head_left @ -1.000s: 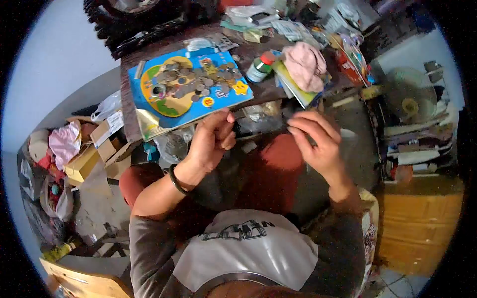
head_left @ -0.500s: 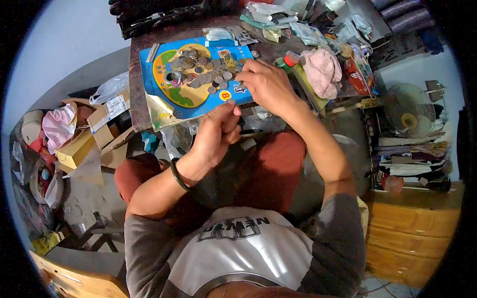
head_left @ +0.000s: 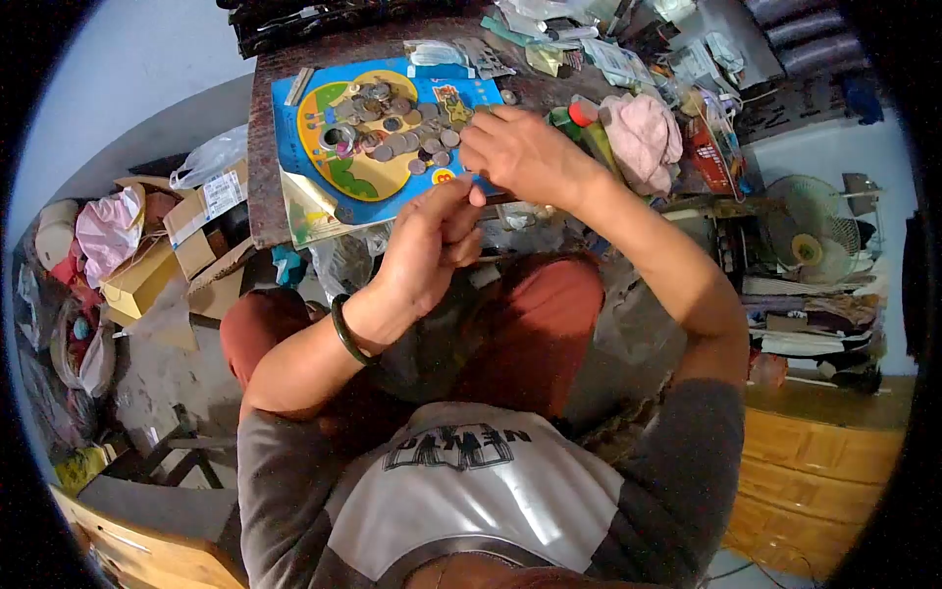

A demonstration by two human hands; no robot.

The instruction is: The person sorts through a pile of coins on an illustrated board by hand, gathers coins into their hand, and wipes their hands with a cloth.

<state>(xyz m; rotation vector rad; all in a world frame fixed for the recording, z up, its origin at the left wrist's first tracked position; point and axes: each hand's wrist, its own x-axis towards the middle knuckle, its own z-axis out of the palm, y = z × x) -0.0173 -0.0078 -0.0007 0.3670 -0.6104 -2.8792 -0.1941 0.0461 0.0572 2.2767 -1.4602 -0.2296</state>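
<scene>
Several coins (head_left: pixel 390 134) lie spread over a blue picture book (head_left: pixel 285 123) on the dark table. My left hand (head_left: pixel 432 240), with a dark bangle at the wrist, is curled closed just in front of the book's near edge; what its fingers hold, if anything, is hidden. Over the right part of the book, my right hand (head_left: pixel 525 155) reaches in with bent fingers beside the coins. Its fingertips are too hidden to tell what they touch. A small round metal ring or lid (head_left: pixel 340 137) sits at the left of the coins.
Right of the book are a red-capped green bottle (head_left: pixel 579 116), a pink cloth (head_left: pixel 641 144) and a red basket (head_left: pixel 714 157). Packets (head_left: pixel 437 57) lie behind it. Cardboard boxes (head_left: pixel 201 221) stand at the left, a fan (head_left: pixel 810 231) and wooden drawers (head_left: pixel 824 471) at the right.
My right hand has moved from beyond the table's near edge onto the right part of the book. My left hand stays curled near the book's front edge. The view has shifted slightly.
</scene>
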